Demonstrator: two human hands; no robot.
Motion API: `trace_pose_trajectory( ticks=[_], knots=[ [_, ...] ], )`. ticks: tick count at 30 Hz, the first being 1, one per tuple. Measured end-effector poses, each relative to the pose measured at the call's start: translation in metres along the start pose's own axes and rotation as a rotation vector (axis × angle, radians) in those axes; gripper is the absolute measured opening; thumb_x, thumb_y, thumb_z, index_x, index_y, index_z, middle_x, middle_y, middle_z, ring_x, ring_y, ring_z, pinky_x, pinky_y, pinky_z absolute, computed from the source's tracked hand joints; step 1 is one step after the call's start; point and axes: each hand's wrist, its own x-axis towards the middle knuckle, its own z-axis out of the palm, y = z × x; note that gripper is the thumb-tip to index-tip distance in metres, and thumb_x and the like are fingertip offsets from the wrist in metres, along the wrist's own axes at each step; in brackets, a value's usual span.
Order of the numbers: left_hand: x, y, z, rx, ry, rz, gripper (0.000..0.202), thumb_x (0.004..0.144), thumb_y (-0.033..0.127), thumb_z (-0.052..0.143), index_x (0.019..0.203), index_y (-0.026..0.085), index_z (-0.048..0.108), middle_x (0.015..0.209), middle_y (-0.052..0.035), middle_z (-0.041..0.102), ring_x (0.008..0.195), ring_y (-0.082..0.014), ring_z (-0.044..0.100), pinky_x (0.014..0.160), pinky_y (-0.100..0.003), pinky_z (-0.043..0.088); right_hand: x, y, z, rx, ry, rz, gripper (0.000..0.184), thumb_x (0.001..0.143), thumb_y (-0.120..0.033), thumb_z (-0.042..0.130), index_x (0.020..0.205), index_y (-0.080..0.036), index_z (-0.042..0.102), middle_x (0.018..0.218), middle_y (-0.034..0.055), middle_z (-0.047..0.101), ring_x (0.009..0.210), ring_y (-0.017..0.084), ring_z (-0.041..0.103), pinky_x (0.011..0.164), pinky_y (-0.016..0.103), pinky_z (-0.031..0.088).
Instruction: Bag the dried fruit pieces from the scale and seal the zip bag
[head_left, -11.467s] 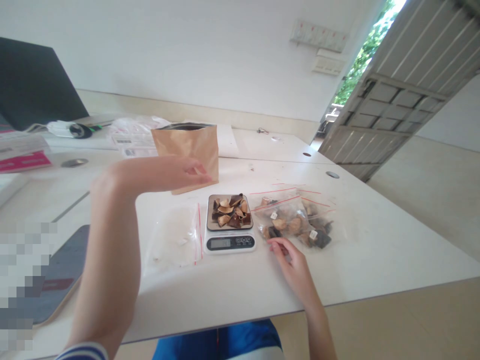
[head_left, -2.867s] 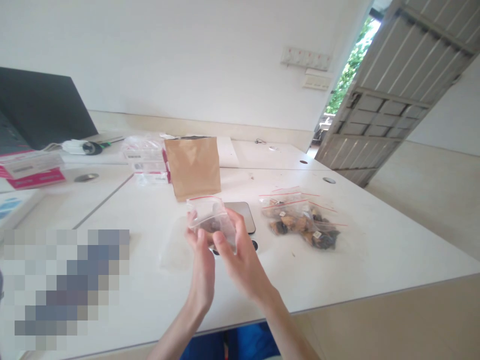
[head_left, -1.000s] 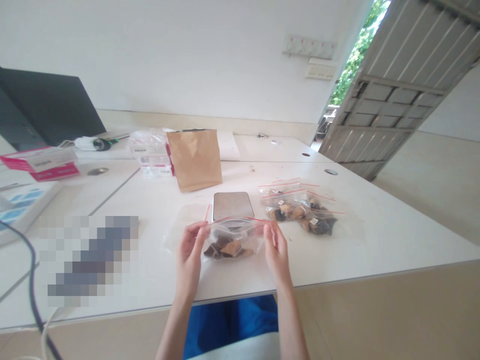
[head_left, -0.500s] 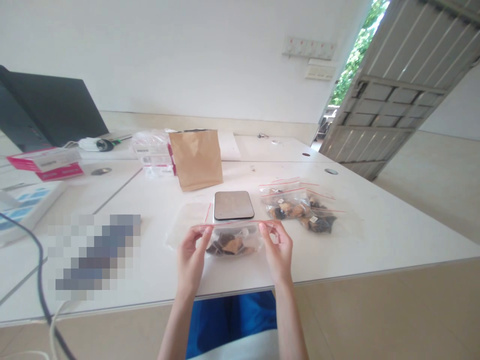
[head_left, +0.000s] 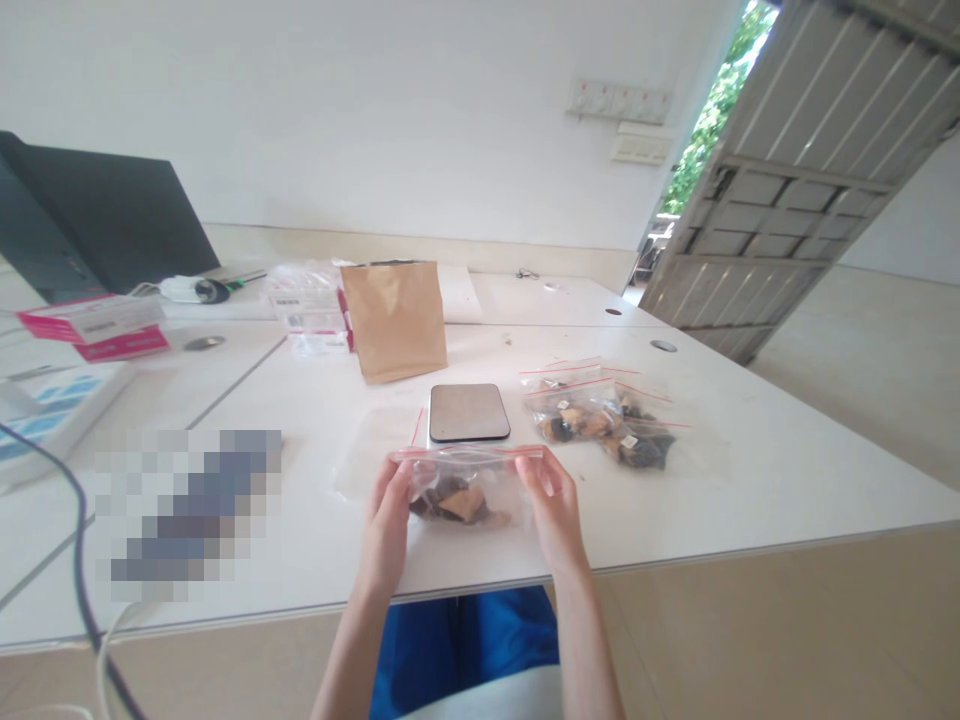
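Note:
Between my two hands is a clear zip bag (head_left: 469, 500) with a red seal line, holding brown and dark dried pieces. My left hand (head_left: 388, 515) pinches the bag's top left corner, and my right hand (head_left: 553, 505) grips its top right corner. Just beyond the bag lies a small flat scale (head_left: 469, 412) with a metal top, its front edge close to the bag's seal. A flat clear zip bag (head_left: 375, 450) rests left of the scale. Several filled zip bags (head_left: 592, 415) are piled to the right.
A brown paper bag (head_left: 397, 325) stands behind the scale, beside plastic-wrapped boxes (head_left: 307, 305). Pink and white boxes (head_left: 112, 325), a dark monitor (head_left: 112, 215) and a cable (head_left: 79, 530) are on the left. The table's front edge (head_left: 675, 555) runs close to my forearms.
Both hands have drawn slightly closer together and changed their hold on the zip bag's corners. The bag's top edge now looks looser and wavier. The other things stay put.

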Motion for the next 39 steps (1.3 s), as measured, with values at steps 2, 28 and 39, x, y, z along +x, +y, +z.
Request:
trace_pose_trajectory(
  ticks=[2,28,39],
  knots=[
    [0.000,-0.001,-0.001,0.050,-0.006,-0.005,0.032,0.078,0.048,0.065,0.092,0.019,0.065,0.087,-0.0017,0.067,0.082,-0.0159,0.060,0.072,-0.023,0.045,-0.001,0.000,0.000,-0.021,-0.022,-0.022,0.026,0.084,-0.044,0.059,0.086,-0.020,0.067,0.081,0.0023,0.069,0.082,0.017,0.064,0.082,0.030,0.048],
    [-0.004,0.000,-0.001,0.167,0.007,0.043,0.029,0.077,0.045,0.067,0.084,0.018,0.071,0.087,-0.0055,0.071,0.085,-0.0196,0.063,0.074,-0.026,0.048,-0.002,0.003,0.006,-0.062,0.003,-0.092,0.022,0.080,-0.039,0.065,0.079,-0.017,0.069,0.078,0.0038,0.066,0.079,0.018,0.062,0.074,0.030,0.050],
    [-0.006,0.005,0.001,0.210,-0.036,0.050,0.026,0.072,0.043,0.072,0.076,0.018,0.070,0.078,-0.0042,0.067,0.078,-0.0183,0.062,0.071,-0.026,0.049,-0.005,-0.005,-0.001,0.093,-0.198,0.074,0.047,0.078,-0.043,0.068,0.120,-0.025,0.058,0.096,0.0060,0.074,0.093,0.023,0.069,0.083,0.036,0.052]
  ],
)
